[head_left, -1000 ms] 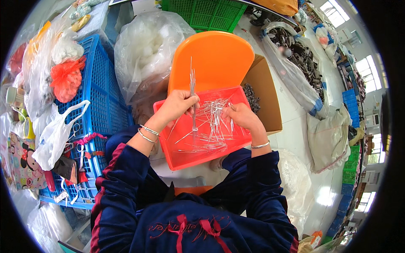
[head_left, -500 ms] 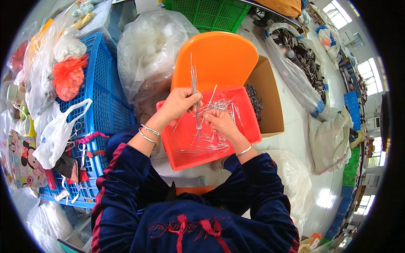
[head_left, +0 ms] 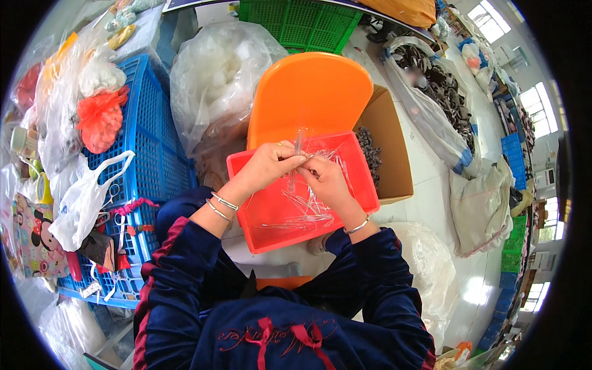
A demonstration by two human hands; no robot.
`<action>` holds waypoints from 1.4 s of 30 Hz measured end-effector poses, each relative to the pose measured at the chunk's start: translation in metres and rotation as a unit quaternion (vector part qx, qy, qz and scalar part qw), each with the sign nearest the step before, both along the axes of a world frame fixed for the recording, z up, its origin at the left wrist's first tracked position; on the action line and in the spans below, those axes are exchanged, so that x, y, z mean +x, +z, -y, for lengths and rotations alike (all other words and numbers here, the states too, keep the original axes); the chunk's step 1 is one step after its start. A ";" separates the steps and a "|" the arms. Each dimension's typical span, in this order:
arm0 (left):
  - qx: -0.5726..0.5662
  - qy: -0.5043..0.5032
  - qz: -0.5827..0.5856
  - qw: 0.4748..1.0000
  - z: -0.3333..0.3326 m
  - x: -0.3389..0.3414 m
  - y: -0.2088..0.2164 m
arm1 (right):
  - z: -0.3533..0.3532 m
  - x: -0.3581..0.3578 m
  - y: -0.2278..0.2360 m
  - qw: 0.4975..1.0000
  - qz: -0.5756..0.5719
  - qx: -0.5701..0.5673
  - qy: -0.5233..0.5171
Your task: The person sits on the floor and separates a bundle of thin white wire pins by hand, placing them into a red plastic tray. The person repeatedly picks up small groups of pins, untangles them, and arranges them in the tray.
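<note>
Looks like a workshop or small factory: blue latticed plastic crates (head_left: 145, 123), green latticed plastic crate (head_left: 299, 24), clear plastic bag (head_left: 216, 92) of white fluffy filling, long whitish sack (head_left: 431, 128) of dark pieces (head_left: 441, 89), pale tiled floor (head_left: 425, 194).

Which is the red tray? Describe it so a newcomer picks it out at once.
Find the large orange chair at upper centre. Directly below it in the picture, under the left hand and right hand, sits a shallow red tray. Its solid red walls and scattered thin, shiny strands set it apart from the blue crate and cardboard box.
</note>
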State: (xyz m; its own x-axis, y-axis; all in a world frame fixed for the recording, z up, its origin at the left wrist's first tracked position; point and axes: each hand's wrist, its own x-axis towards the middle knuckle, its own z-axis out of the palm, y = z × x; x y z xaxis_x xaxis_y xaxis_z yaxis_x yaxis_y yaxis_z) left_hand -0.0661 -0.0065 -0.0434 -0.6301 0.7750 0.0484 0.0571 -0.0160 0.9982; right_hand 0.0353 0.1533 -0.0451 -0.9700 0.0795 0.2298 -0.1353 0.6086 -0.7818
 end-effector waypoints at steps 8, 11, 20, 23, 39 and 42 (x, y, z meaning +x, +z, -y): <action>0.016 0.008 -0.112 0.994 0.004 0.006 0.020 | -0.005 0.002 0.025 0.999 -0.013 0.028 -0.019; 0.010 0.039 -0.152 0.987 0.000 0.008 0.013 | -0.011 0.004 0.029 0.997 0.008 -0.078 -0.028; 0.044 -0.028 -0.183 0.982 -0.008 0.017 0.002 | -0.008 0.001 0.037 0.988 -0.003 -0.152 0.017; -0.029 -0.061 -0.171 0.983 -0.008 0.017 0.000 | -0.009 0.000 0.035 0.983 0.021 -0.184 0.010; -0.108 -0.017 -0.285 0.952 -0.006 0.032 0.024 | -0.009 0.008 0.045 0.965 0.008 -0.260 0.045; -0.106 -0.036 -0.289 0.951 -0.009 0.030 0.017 | -0.017 0.009 0.043 0.933 0.111 -0.340 0.035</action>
State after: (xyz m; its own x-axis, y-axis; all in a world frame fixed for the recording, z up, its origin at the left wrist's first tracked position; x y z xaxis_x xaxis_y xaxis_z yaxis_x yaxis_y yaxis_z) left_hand -0.0357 0.0028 -0.0262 -0.4911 0.8458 0.2086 0.6030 0.1572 0.7821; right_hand 0.0446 0.1700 -0.0018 -0.9960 0.0678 -0.0584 0.0556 -0.0428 -0.9975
